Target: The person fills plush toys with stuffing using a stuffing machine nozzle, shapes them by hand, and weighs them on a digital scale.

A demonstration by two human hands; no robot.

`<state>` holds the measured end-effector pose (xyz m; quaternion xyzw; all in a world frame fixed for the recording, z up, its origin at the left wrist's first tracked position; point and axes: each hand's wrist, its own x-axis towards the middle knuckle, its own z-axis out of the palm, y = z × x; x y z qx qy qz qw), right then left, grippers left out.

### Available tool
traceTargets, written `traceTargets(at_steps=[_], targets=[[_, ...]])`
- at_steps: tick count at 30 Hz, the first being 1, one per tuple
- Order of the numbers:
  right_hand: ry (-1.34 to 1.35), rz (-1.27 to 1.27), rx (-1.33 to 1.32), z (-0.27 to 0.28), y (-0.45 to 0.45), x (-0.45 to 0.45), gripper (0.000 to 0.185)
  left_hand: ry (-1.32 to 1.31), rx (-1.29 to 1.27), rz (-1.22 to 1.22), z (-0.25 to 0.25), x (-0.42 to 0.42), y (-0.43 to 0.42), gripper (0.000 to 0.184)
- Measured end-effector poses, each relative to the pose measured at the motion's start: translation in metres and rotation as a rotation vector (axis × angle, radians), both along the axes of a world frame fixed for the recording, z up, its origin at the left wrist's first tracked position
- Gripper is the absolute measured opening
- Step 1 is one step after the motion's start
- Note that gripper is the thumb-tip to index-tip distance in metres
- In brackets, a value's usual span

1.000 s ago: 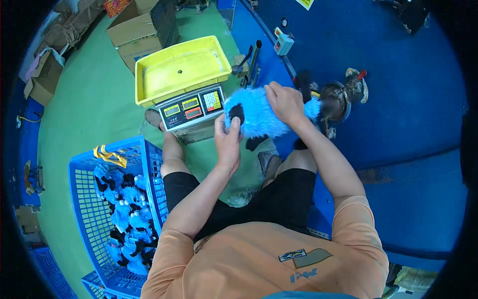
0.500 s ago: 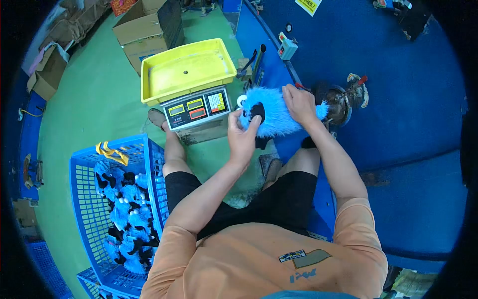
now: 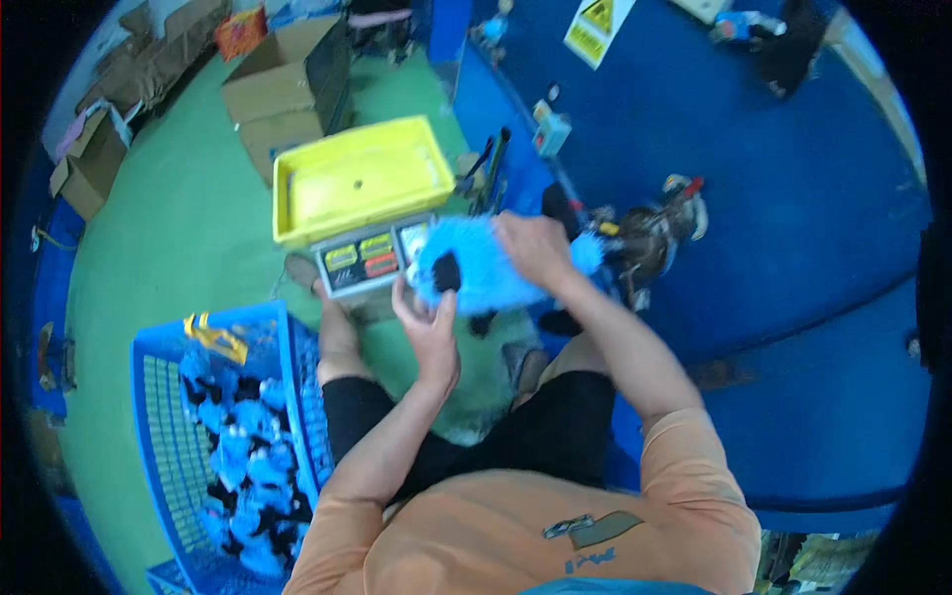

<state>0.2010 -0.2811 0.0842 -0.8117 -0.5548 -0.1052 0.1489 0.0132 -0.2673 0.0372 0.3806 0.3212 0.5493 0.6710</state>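
A furry blue plush toy (image 3: 481,278) with a black patch is held level between my hands, blurred by motion. My left hand (image 3: 432,335) grips its left end from below, thumb beside the black patch. My right hand (image 3: 535,250) is closed over the top of its right part. The toy's narrow right end sticks out beyond that hand, close to a round metal fitting (image 3: 647,243) on the blue machine (image 3: 773,268). No contact between the toy and the fitting shows.
A blue basket (image 3: 149,397) of similar plush toys stands at the left. Ahead are a digital scale (image 3: 357,262) bearing a yellow tray (image 3: 362,183) and an open cardboard box (image 3: 273,89). A warning sign (image 3: 597,28) is on the machine.
Both hands have carried the plush toy left and slightly down, away from the metal fitting, to in front of the scale. The camera view has shifted a little too.
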Motion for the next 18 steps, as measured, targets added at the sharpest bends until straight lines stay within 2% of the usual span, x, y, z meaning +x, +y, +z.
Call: traceTargets(at_steps=[1, 2, 3, 5, 8, 13, 15, 17, 18], targets=[[-0.039, 0.012, -0.068, -0.006, 0.004, 0.004, 0.033, -0.020, -0.066, -0.143, -0.020, 0.004, 0.005, 0.064], [0.044, 0.043, -0.046, -0.002, 0.004, 0.003, 0.033, -0.040, -0.120, -0.294, -0.047, 0.008, 0.008, 0.067], [0.024, 0.058, -0.078, -0.003, 0.005, 0.002, 0.033, -0.162, -0.179, -0.295, -0.050, 0.019, 0.001, 0.062], [0.037, 0.081, -0.086, 0.010, 0.004, -0.010, 0.032, -0.197, -0.314, -0.394, -0.056, 0.027, -0.001, 0.058], [0.044, 0.134, 0.000, 0.012, -0.002, -0.012, 0.036, -0.353, -0.275, -0.305, -0.031, 0.039, -0.003, 0.055], [-0.057, 0.263, -0.046, 0.021, -0.013, -0.012, 0.029, -0.174, -0.280, -0.233, -0.012, 0.033, -0.012, 0.051], [-0.105, 0.276, -0.039, 0.023, -0.021, -0.007, 0.025, -0.006, -0.331, -0.277, -0.004, 0.032, -0.020, 0.047], [-0.112, 0.272, -0.051, 0.015, -0.022, -0.002, 0.027, 0.118, -0.334, -0.356, -0.019, 0.029, -0.026, 0.041], [-0.140, 0.268, -0.040, 0.011, -0.021, -0.003, 0.027, 0.096, -0.314, -0.361, -0.028, 0.028, -0.023, 0.041]])
